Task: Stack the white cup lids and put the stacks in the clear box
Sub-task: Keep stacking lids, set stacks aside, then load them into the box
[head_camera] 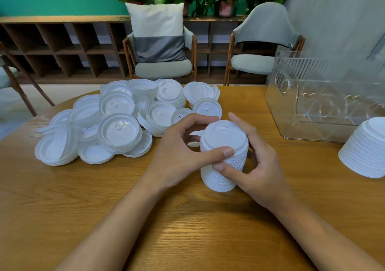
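Lids in a tall stack (224, 156) stood near the middle of the table (187, 229), held from both sides: the left hand (179, 156) curled its thumb and fingers round the upper part, and the right hand (256, 166) wrapped the lower part, thumb across the front. The stack leaned a little, so an uneven squeeze or a lift taken only from the top could probably have buckled it or let the bottom lids slide off. A sweep of the left wrist might also have knocked the loose pile (116, 125) just behind it toward the far edge, where lids lay jumbled, some nested, some tilted. The box (325, 96) sat at the far right corner, open-topped; through its ribbed walls no lids could be made out inside, only reflections. A second stack (364, 152) rested on the table just in front of the box, by the right edge, not yet put in.
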Demonstrator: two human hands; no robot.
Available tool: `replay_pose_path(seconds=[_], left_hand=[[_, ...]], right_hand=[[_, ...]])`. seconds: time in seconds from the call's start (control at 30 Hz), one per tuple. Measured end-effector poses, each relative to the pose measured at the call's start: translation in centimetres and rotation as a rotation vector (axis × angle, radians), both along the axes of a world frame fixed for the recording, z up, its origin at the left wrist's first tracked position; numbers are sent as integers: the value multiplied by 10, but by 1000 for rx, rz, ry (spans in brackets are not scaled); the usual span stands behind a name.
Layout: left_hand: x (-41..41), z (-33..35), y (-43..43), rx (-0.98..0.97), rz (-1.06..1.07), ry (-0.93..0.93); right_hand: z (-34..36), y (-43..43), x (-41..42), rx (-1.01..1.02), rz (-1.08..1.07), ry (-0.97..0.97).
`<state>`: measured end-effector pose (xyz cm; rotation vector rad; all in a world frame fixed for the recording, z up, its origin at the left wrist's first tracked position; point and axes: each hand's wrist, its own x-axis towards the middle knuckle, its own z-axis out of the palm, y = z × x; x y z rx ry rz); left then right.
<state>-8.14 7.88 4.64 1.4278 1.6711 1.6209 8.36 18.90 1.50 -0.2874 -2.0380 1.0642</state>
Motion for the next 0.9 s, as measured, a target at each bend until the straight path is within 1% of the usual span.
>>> replay_pose_path(seconds=[0.27,0.43,0.5,0.57,0.6,0.67,0.7,0.73,0.83,0.9], left_hand=[[1,-5,2,-27,-48,9],[-3,-9,1,-38,-44,44],[-9,-14,3,-5,-1,2],[-17,-21,6,19,137,20],[-21,-26,8,16,209,86],[-25,-37,12,-13,293,324],[-26,-42,13,-32,298,446],[-27,-45,14,-61,289,530],[-29,-48,16,-125,275,657],[-28,-48,17,-127,280,696]], right_hand=[[-2,2,3,2,11,-77],[-3,3,2,15,-4,-77],[-2,5,3,19,-30,-78],[-1,7,4,17,-57,-74],[-1,8,4,13,-69,-68],[-1,11,4,9,-94,-52],[0,11,4,12,-105,-45],[0,12,4,16,-113,-40],[-1,13,4,14,-126,-35],[-1,13,4,14,-128,-35]])
